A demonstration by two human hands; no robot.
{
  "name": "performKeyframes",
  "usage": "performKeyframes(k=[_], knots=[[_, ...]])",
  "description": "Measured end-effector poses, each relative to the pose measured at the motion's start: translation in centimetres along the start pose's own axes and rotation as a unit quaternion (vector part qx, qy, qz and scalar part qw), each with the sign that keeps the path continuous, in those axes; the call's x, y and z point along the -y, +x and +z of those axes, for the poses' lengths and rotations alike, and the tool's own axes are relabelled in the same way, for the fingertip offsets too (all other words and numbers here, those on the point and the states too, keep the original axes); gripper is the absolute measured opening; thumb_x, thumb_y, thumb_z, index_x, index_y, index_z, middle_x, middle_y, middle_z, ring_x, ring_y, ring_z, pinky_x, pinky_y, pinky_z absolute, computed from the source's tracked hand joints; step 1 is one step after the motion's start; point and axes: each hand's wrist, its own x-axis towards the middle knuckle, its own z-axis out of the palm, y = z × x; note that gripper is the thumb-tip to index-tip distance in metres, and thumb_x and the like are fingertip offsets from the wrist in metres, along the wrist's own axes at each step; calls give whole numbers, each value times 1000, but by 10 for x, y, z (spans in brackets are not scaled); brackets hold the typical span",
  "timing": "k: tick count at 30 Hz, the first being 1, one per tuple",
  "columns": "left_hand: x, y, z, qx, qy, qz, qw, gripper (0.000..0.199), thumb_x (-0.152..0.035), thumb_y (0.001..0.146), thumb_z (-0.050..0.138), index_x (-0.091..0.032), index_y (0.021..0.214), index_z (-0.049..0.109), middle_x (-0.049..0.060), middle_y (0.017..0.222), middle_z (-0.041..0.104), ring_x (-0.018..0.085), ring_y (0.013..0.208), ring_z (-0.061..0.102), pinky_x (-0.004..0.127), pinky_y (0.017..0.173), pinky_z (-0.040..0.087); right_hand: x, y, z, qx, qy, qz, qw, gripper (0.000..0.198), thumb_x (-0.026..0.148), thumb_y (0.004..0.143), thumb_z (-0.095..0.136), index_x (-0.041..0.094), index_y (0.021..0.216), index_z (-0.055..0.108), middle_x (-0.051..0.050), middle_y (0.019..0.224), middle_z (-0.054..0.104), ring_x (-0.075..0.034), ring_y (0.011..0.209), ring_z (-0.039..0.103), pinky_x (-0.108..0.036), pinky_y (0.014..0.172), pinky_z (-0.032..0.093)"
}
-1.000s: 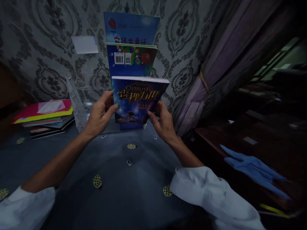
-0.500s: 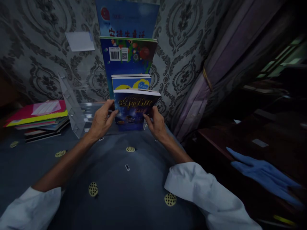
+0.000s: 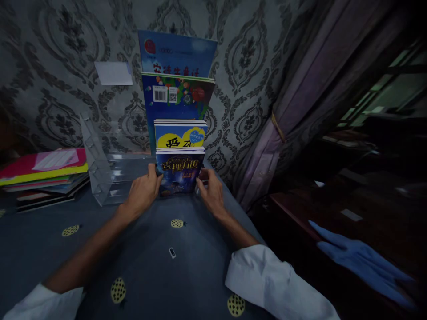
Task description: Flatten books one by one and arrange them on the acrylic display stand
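A dark blue book with gold lettering point(image 3: 180, 171) stands upright at the front of a stepped row of books. My left hand point(image 3: 143, 191) grips its left edge, thumb at the front and fingers curled behind. At the right edge, my right hand point(image 3: 211, 190) holds it the same way; its fingertips are partly hidden. Right behind stands a blue and yellow book point(image 3: 180, 134). Taller ones rise at the back: a dark blue book with a barcode point(image 3: 178, 95) and a light blue book with red lettering point(image 3: 176, 53). A clear acrylic rack point(image 3: 95, 164) stands to the left.
A pile of books and folders point(image 3: 50, 173) lies at the far left. The table point(image 3: 147, 262) has a dark cloth with pineapple prints. Patterned wallpaper point(image 3: 248, 53) and a tied curtain point(image 3: 267, 151) stand behind. Blue gloves point(image 3: 363, 258) lie on a dark surface at the right.
The dark blue book has moved down and settled level against the row, with both hands still at its edges. More of the yellow cover behind it shows. The view has tilted upward.
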Motion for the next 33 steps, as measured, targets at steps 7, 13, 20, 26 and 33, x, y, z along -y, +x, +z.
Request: performKeyframes(k=[7,13,20,26,33], knots=[[0,-1,3,19,-54,-2,998,32,-33,102,37,-11,124,44,16,82,71,33,76,72,38,73,51,1,1,3,6,-6,-15,1000,52,28,93,47,21,144,49,-13,117,59,-27,105,60,-46,93,52],[0,-2,9,-1,-19,27,999,58,-29,103,33,-1,151,17,17,87,72,30,75,72,34,72,50,-1,2,6,12,34,14,999,54,31,90,49,19,143,52,-12,114,57,-27,105,58,-45,88,55],[-1,-1,5,18,6,32,999,60,-27,103,28,2,153,13,19,89,72,31,77,72,36,72,51,0,0,13,-10,46,22,999,53,27,89,47,21,141,54,-10,108,56,-27,101,56,-46,91,53],[-1,-1,7,12,-27,25,999,60,-26,101,30,0,154,16,19,90,72,30,77,72,38,77,52,2,-2,11,1,28,9,1000,53,24,88,46,20,141,53,-9,103,54,-26,99,56,-42,88,53],[-1,-2,0,21,14,16,1000,59,-28,102,30,-4,154,19,20,94,72,34,82,73,43,78,53,8,13,6,-11,-15,-5,1000,42,29,88,51,18,128,59,-10,100,55,-26,92,56,-44,86,53]])
